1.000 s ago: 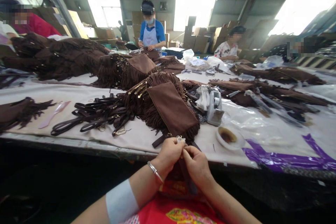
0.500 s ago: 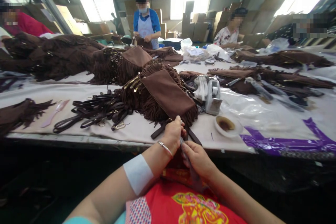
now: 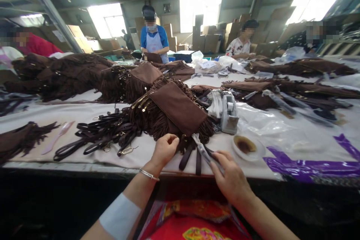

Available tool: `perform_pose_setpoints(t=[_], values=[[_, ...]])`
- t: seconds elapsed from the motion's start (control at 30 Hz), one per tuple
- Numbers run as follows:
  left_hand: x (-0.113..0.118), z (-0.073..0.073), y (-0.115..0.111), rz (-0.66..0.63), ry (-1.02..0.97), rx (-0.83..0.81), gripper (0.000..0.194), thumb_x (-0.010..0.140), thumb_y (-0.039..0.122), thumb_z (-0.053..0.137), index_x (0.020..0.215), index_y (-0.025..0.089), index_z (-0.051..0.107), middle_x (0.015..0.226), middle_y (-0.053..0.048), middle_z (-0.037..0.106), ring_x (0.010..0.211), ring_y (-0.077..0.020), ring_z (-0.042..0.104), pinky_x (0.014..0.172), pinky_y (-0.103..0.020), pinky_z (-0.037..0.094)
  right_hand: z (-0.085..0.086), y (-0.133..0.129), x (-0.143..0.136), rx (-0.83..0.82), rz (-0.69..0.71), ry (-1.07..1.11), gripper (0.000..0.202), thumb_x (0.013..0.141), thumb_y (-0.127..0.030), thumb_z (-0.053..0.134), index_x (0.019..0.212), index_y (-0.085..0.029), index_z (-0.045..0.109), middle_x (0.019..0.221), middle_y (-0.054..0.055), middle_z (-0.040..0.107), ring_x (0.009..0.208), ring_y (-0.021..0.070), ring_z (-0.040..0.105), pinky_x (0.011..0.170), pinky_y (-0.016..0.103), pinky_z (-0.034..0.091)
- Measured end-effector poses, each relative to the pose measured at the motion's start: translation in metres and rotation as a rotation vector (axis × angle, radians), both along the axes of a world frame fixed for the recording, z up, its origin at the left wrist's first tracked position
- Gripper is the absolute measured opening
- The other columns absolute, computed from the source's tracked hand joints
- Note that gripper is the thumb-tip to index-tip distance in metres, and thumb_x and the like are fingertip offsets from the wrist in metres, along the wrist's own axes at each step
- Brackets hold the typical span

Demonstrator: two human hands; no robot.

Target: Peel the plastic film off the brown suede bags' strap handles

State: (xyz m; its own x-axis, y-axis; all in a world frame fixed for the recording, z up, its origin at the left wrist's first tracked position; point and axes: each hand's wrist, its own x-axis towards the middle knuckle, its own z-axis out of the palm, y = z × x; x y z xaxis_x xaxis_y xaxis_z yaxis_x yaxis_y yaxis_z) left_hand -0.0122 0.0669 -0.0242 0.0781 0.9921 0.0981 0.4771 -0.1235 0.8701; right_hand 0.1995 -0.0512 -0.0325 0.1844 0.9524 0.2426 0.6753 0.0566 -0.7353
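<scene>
A brown pouch with fringe (image 3: 178, 107) lies on a heap of similar fringed pouches in front of me. Near its lower corner is my left hand (image 3: 165, 150), thumb and fingers pinched together; whatever is between them is too small to make out. My right hand (image 3: 233, 174) grips a dark strap wrapped in clear plastic (image 3: 203, 147), whose far end reaches the pouch's bottom edge. Two dark strap ends (image 3: 198, 162) hang toward the table edge between my hands. Left of the pouch is a pile of dark straps with metal clasps (image 3: 107, 135).
A tape dispenser (image 3: 229, 114) and a white bowl of brown liquid (image 3: 245, 145) stand right of the pouch. Purple tape (image 3: 298, 165) crosses the table's right front. A pink comb-like tool (image 3: 57, 138) lies left. Co-workers, one in a blue top (image 3: 154, 39), work across the table.
My hands have moved apart and forward over the table edge, the left going left and the right going right. The plastic-wrapped strap now extends from my right hand toward the pouch.
</scene>
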Motion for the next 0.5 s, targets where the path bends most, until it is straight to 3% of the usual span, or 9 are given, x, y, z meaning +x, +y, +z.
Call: perform_pose_setpoints(t=[0.1, 0.2, 0.27, 0.33, 0.4, 0.5], values=[[0.006, -0.008, 0.006, -0.127, 0.048, -0.092, 0.029, 0.079, 0.035, 0.063, 0.094, 0.013, 0.072, 0.073, -0.005, 0.07, 0.065, -0.0169, 0.06, 0.061, -0.026, 0.042, 0.004, 0.007, -0.018, 0.059, 0.11, -0.017, 0.025, 0.087, -0.024, 0.05, 0.105, -0.018, 0.065, 0.111, 0.011, 0.064, 0.107, 0.0245, 0.058, 0.098, 0.039, 0.043], [0.021, -0.007, 0.01, -0.178, 0.006, -0.15, 0.025, 0.077, 0.037, 0.065, 0.076, 0.013, 0.071, 0.065, -0.004, 0.065, 0.059, -0.0151, 0.055, 0.055, -0.025, 0.037, 0.008, 0.025, -0.038, -0.047, 0.175, 0.058, 0.025, 0.088, -0.021, 0.048, 0.105, -0.017, 0.065, 0.1, 0.009, 0.067, 0.093, 0.0213, 0.062, 0.086, 0.034, 0.049], [0.025, -0.003, 0.011, -0.176, -0.154, -0.318, 0.027, 0.074, 0.04, 0.068, 0.069, 0.013, 0.067, 0.059, -0.002, 0.06, 0.053, -0.0126, 0.05, 0.051, -0.024, 0.035, 0.01, 0.039, -0.047, -0.086, 0.129, 0.099, 0.027, 0.086, -0.023, 0.052, 0.108, -0.015, 0.065, 0.1, 0.01, 0.068, 0.09, 0.0216, 0.063, 0.083, 0.034, 0.049], [0.026, 0.001, 0.012, -0.202, -0.37, -0.566, 0.032, 0.071, 0.045, 0.072, 0.075, 0.013, 0.065, 0.054, 0.002, 0.056, 0.045, -0.01, 0.045, 0.046, -0.023, 0.033, 0.012, 0.052, -0.054, -0.127, 0.099, 0.165, 0.027, 0.083, -0.027, 0.057, 0.105, -0.015, 0.067, 0.095, 0.009, 0.07, 0.086, 0.0218, 0.064, 0.079, 0.033, 0.049], [0.026, 0.004, 0.012, -0.203, -0.527, -0.691, 0.038, 0.065, 0.046, 0.078, 0.079, 0.013, 0.064, 0.06, 0.0, 0.06, 0.048, -0.0111, 0.051, 0.047, -0.023, 0.037, 0.012, 0.061, -0.061, -0.211, 0.106, 0.269, 0.02, 0.079, -0.031, 0.062, 0.091, -0.016, 0.069, 0.079, 0.006, 0.07, 0.072, 0.0196, 0.064, 0.065, 0.029, 0.048], [0.027, 0.003, 0.009, -0.149, -0.559, -0.685, 0.041, 0.06, 0.042, 0.083, 0.078, 0.012, 0.063, 0.069, -0.006, 0.066, 0.058, -0.0165, 0.061, 0.05, -0.024, 0.042, 0.009, 0.068, -0.069, -0.341, 0.12, 0.496, 0.01, 0.075, -0.026, 0.061, 0.073, -0.017, 0.065, 0.061, 0.0, 0.062, 0.051, 0.0135, 0.056, 0.046, 0.023, 0.038]])
